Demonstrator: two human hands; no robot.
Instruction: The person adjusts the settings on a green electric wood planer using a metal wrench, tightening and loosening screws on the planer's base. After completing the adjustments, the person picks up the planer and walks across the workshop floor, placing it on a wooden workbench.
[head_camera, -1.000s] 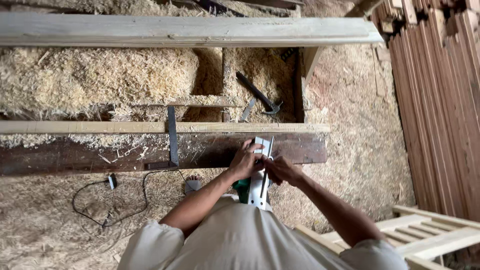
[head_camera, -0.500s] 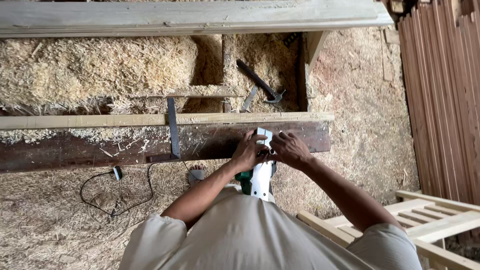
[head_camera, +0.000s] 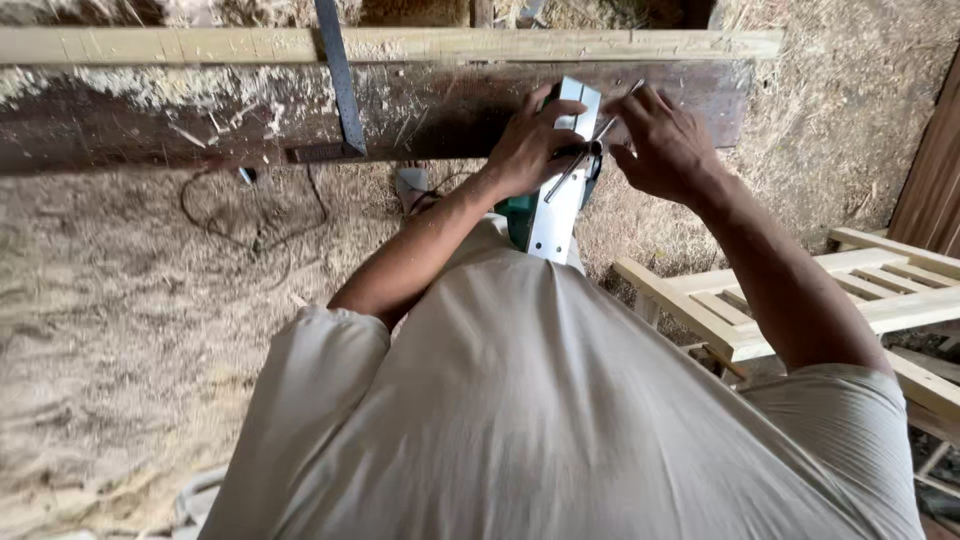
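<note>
My left hand (head_camera: 525, 150) grips the green-and-silver planer (head_camera: 558, 190) on the counter (head_camera: 200, 110); my right hand (head_camera: 665, 145), at three o'clock, pinches a thin metal key (head_camera: 590, 150). If the key slips, my fingers could hit the blade.

One camera on my head looks steeply down, close over my chest, arms and the workbench (head_camera: 200, 120) edge.

Two hands: the left hand (head_camera: 528, 145) and the right hand (head_camera: 662, 143), upper centre. One planer (head_camera: 556, 205) and one thin metal key (head_camera: 590, 145) between them. Two boards at the top: one pale board (head_camera: 200, 45), one dark board (head_camera: 150, 125). One steel square (head_camera: 338, 85), upper left. One cable (head_camera: 255, 215), left. One slatted frame (head_camera: 800, 300), right.
</note>
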